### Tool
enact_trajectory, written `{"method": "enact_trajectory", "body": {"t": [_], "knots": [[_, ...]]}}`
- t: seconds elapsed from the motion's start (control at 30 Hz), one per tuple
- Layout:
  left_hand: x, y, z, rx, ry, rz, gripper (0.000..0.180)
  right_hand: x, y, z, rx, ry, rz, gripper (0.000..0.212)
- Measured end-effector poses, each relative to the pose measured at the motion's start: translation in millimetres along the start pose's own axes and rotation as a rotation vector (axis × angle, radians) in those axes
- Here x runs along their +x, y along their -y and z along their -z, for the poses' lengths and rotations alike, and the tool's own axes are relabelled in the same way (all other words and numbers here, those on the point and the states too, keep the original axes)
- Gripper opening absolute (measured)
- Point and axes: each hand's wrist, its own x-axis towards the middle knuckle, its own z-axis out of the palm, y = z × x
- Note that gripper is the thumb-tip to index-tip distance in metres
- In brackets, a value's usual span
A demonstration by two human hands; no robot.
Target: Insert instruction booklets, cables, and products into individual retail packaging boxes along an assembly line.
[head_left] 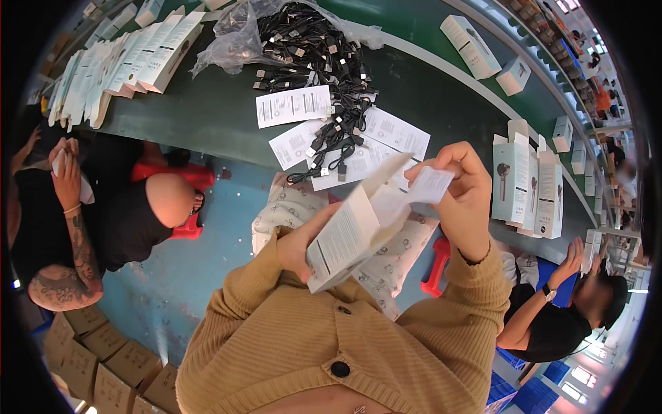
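Note:
My left hand (pixel 303 241) is closed around the lower end of a white printed carton (pixel 347 231), held tilted above my lap with its upper end open. At that open end, my right hand (pixel 463 196) pinches a small white printed leaflet (pixel 433 185). Part of the leaflet's lower edge is close to the carton's flap; whether they touch I cannot tell. Beyond the carton, on the table's near edge, lie several printed leaflets (pixel 295 107) and a large heap of black USB cables (pixel 314 52), some of them resting on the paper.
Flat cartons (pixel 148 55) lean in a row at the table's (pixel 207 110) left. Several upright cartons (pixel 510 179) stand right of me, and more lie on the green conveyor (pixel 441 58). Co-workers sit on both sides. A red stool (pixel 436 269) and brown boxes (pixel 134 362) are on the floor.

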Motion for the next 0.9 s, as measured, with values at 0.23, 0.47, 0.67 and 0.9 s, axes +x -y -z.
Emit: {"method": "enact_trajectory", "body": {"t": [0.23, 0.47, 0.67, 0.9], "knots": [[-10, 3, -21, -0.011, -0.008, 0.184, 0.118, -3, -15, -6, 0.169, -0.067, -0.024, 0.019], [-7, -11, -33, 0.201, -0.092, 0.152, 0.095, -8, -19, -4, -0.095, -0.087, -0.034, 0.017], [-3, -26, -29, 0.542, -0.360, 0.185, 0.095, 1, -7, -6, -0.503, 0.062, -0.086, 0.017], [-16, -31, -15, 0.562, -0.387, 0.204, 0.092, 22, -10, 3, -0.496, 0.189, 0.149, 0.018]]}}
